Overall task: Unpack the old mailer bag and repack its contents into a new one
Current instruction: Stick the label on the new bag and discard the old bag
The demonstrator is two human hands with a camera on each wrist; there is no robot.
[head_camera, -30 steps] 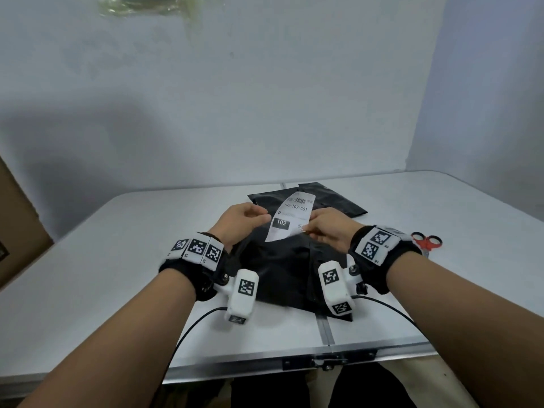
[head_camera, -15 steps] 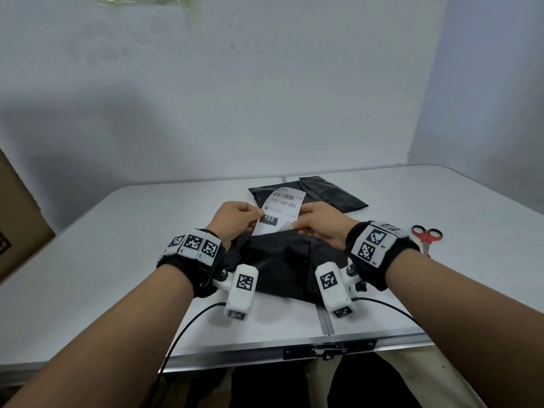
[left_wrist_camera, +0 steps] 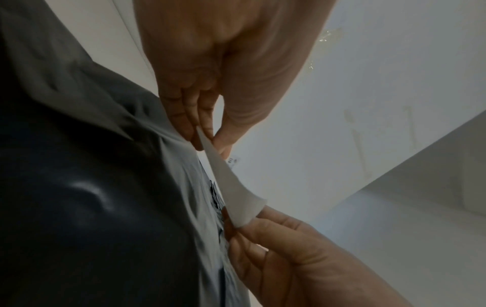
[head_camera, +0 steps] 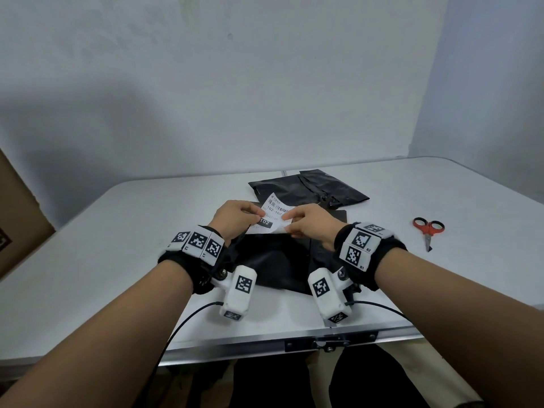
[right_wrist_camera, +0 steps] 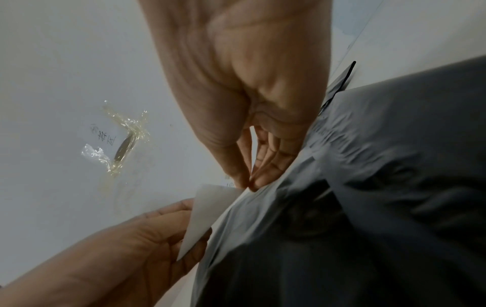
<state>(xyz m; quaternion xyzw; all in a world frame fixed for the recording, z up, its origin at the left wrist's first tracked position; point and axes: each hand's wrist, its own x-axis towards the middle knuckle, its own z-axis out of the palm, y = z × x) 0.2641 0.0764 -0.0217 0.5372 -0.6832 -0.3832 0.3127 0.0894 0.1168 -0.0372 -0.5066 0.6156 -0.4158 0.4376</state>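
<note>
A white shipping label (head_camera: pixel 273 214) with a barcode and "102" is pinched from both sides: my left hand (head_camera: pixel 238 216) has its left edge, my right hand (head_camera: pixel 309 225) its right edge. The label stands just over the far edge of a black mailer bag (head_camera: pixel 279 263), which lies crumpled near the table's front. In the left wrist view my left fingertips (left_wrist_camera: pixel 200 135) pinch the label (left_wrist_camera: pixel 231 187) against the bag's (left_wrist_camera: pixel 105 187) grey edge. My right thumb and forefinger (right_wrist_camera: pixel 247 182) nip the label (right_wrist_camera: pixel 205 211) beside the bag (right_wrist_camera: pixel 368 187). A second black bag (head_camera: pixel 309 189) lies flat behind.
Red-handled scissors (head_camera: pixel 428 229) lie on the white table (head_camera: pixel 117 260) to the right. A cardboard box (head_camera: pixel 17 213) stands off the table's left edge. A wall with tape scraps (right_wrist_camera: pixel 123 141) rises close behind. The table's metal front edge (head_camera: pixel 265 343) is near my forearms.
The label has tipped lower and slightly left, closer to the bag's far edge. Both hands kept their pinch and moved with it.
</note>
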